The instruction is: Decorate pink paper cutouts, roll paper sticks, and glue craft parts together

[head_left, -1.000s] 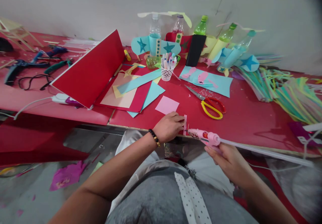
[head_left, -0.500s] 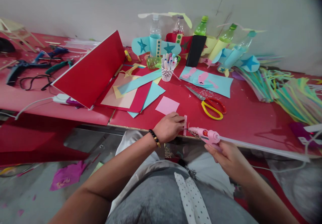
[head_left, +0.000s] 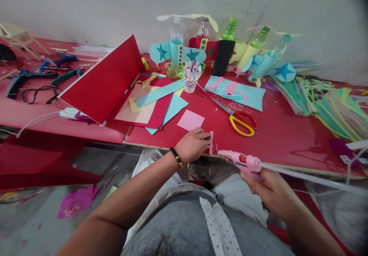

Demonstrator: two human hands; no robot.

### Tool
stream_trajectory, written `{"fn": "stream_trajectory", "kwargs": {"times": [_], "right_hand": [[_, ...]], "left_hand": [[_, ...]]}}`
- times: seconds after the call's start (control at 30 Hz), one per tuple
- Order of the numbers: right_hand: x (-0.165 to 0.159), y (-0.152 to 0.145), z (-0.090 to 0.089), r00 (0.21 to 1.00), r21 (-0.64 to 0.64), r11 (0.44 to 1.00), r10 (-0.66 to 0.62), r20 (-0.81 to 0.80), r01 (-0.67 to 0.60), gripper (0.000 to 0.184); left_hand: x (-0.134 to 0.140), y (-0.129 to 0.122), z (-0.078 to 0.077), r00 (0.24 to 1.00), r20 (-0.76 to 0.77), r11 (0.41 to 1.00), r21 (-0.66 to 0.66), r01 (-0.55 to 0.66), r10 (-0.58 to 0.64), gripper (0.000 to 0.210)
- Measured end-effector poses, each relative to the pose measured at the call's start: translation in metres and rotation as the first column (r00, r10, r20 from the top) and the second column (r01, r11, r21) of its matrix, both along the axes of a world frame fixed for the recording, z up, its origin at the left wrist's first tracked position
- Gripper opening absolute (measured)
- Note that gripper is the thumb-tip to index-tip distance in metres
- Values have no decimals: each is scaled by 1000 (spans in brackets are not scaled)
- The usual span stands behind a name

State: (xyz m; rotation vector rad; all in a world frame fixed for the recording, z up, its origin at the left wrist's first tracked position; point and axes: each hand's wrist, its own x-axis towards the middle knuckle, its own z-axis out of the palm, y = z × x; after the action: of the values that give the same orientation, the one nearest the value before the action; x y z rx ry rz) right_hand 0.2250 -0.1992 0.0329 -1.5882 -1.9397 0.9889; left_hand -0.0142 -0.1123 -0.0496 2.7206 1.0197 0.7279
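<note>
Wall: plain, grey, a few thin dark marks at right. Table: long, red, smooth, set along the wall. Floor: grey, scattered with coloured scraps. Red board: flat, stiff, white-edged, tilted up at left. Pastel strips: long, thin, loosely bunched at right. Bottles: five, transparent, partly paper-wrapped, along the wall; some with star-marked wings. Left hand: fingers bent, close together, tips at the pink strip; pinching or only pressing, cannot tell. Right hand: closed round the handle of the glue gun. Glue gun: pink, crusted toward the nozzle, long translucent glue stick behind. Scissors: metal blades, one red loop, one yellow. Cup: white, scale-patterned, full of pens. Pink square: flat paper, just beyond the left hand. Pink strip: narrow, straight, by the table's near edge, between left hand and nozzle, just apart from the latter.
</note>
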Motion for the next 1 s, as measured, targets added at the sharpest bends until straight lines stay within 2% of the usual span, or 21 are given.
{"fn": "stream_trajectory", "kwargs": {"times": [0.07, 0.13, 0.2, 0.3, 0.4, 0.5, 0.57, 0.67, 0.83, 1.0], "right_hand": [[7, 1, -2, 1000, -92, 996, 18, 9, -17, 28], [15, 3, -6, 998, -168, 986, -17, -55, 8, 29], [21, 6, -9, 980, -202, 976, -118, -157, 85, 29], [27, 11, -14, 909, -242, 944, -292, -297, 224, 26], [34, 18, -17, 788, -280, 886, -458, -412, 369, 25], [42, 26, -21, 597, -350, 801, -597, -537, 486, 16], [48, 31, -25, 480, -394, 761, -637, -603, 515, 13], [56, 38, -35, 376, -438, 731, -660, -651, 524, 16], [72, 48, -55, 324, -402, 713, -649, -688, 574, 38], [89, 60, -58, 389, -404, 729, -655, -648, 553, 42]], "left_hand": [[0, 0, 0, 1000, 4, 1000, -10, 0, 0, 24], [0, 0, 0, 1000, 12, 1000, -20, 5, -5, 25], [0, 0, -1, 1000, 17, 1000, -27, 11, -10, 26], [0, 0, -2, 1000, 20, 999, -33, 6, -5, 26], [0, 0, -4, 1000, 22, 1000, -30, -2, 2, 26], [0, 0, -4, 1000, 6, 1000, -18, -5, 5, 24], [0, 0, -4, 1000, -14, 1000, -11, -6, 6, 24], [1, 0, -1, 999, -34, 1000, -2, -9, 9, 24], [1, -1, 2, 999, -45, 1000, 2, -12, 12, 28], [2, -2, 1, 999, -27, 1000, -14, -22, 21, 27]]}}
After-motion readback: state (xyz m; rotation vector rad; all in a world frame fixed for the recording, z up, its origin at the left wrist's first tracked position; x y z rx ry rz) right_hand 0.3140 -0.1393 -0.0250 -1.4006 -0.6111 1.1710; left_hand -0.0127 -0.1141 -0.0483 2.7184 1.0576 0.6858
